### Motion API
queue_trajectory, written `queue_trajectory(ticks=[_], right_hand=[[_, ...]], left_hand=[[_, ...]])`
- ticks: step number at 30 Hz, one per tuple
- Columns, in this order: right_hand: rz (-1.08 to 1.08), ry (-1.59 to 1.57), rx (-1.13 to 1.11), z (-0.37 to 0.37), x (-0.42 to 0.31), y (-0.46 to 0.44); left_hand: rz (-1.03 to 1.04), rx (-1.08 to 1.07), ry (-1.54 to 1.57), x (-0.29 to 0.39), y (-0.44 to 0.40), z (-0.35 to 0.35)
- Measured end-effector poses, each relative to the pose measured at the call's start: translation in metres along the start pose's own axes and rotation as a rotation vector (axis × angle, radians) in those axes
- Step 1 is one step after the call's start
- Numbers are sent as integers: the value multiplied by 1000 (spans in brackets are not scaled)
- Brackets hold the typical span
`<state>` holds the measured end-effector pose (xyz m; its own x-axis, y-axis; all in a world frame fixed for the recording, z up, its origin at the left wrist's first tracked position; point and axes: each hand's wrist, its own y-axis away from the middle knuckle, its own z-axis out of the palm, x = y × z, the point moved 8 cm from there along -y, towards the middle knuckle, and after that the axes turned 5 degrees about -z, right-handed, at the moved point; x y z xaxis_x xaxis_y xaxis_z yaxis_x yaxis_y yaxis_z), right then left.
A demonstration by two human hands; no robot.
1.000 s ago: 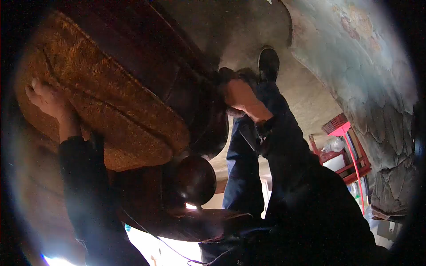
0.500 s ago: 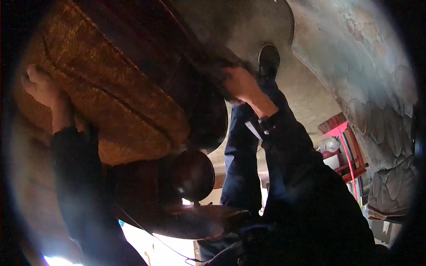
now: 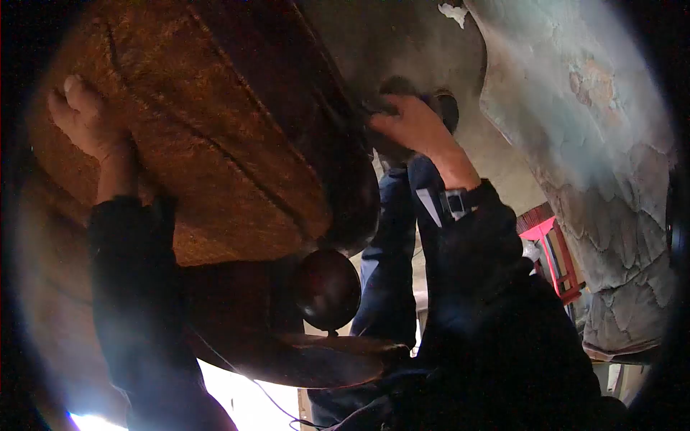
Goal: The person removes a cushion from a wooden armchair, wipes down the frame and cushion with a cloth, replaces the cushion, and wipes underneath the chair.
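Note:
My left hand (image 3: 90, 122) rests on the brown plush seat cushion (image 3: 180, 136) of a sofa, its visible fingers apart and nothing in its grasp. Beside the sofa's dark, glossy front edge (image 3: 287, 65), my right hand (image 3: 417, 129) is closed on a dark cloth (image 3: 394, 149), which is blurred and partly hidden behind the fingers. A watch (image 3: 456, 202) is on my right wrist. Below the cushion are a dark rounded armrest end (image 3: 328, 289) and a dark curved wooden part (image 3: 338, 359).
My legs (image 3: 392, 244) and a shoe (image 3: 447, 109) are beside the sofa on the grey floor (image 3: 503, 161). To the right hangs a pale quilted cover (image 3: 596, 158). A red broom (image 3: 539, 226) stands near a red frame (image 3: 568, 269). A white scrap (image 3: 453, 13) lies on the floor.
My right hand has moved away from the sofa's edge, slightly up and to the right, with the cloth. The whole view has shifted a little; my left hand stays on the cushion.

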<state>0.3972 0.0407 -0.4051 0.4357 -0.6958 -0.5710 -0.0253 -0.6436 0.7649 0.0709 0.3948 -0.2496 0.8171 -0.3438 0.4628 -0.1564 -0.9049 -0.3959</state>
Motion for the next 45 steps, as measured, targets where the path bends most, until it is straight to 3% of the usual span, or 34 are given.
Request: queue_trajectory(ticks=[2,6,8,9,13,15,17,22,24,26,29,31,33,34,36,38,40,41,43,44,45], right_hand=[[-128,-37,-111,8,-21,-20],[-49,-312,-31,19,-45,-22],[-293,141,177,20,-66,-22],[-292,145,183,21,-64,-21],[-188,270,-21,39,-40,-16],[-199,304,-107,45,-34,-26],[-208,564,-402,58,-39,-28],[-226,608,-547,62,-49,-41],[-241,622,-625,69,-42,-40],[-242,475,-557,64,-48,-42],[-197,580,-540,61,-43,-35],[-233,558,-556,80,-15,-55],[-270,534,-580,80,3,-62],[-593,328,-637,76,-12,-47],[-676,47,-656,38,-21,-16],[-451,-15,-643,15,-16,-3],[112,-500,-337,-5,23,-11],[116,-501,-335,-3,14,-11],[-364,170,-149,-3,-41,-25],[-365,169,-148,9,-48,-26],[-373,365,-220,31,-49,-20]], left_hand=[[1,-15,-86,-3,-2,-1],[50,-176,-168,-15,-2,2],[33,-240,-246,-8,0,7],[-33,-191,-212,-5,1,5],[-293,7,-83,39,4,-8],[-236,57,-82,28,6,-7],[-180,91,-82,37,7,-9],[-294,-38,7,26,10,-4],[-267,2,23,28,11,-6],[-240,48,37,32,10,-7],[-275,24,88,33,16,-8],[-98,43,37,43,8,-8],[-185,51,20,51,9,-8],[-283,54,-3,47,12,-10],[-279,44,32,24,13,-5],[-279,36,53,29,13,-9],[-314,47,-57,44,15,-11],[-315,44,-55,45,14,-10],[-303,44,-95,41,9,-10],[-301,44,-94,21,7,-11],[-114,15,-234,3,5,-11]])
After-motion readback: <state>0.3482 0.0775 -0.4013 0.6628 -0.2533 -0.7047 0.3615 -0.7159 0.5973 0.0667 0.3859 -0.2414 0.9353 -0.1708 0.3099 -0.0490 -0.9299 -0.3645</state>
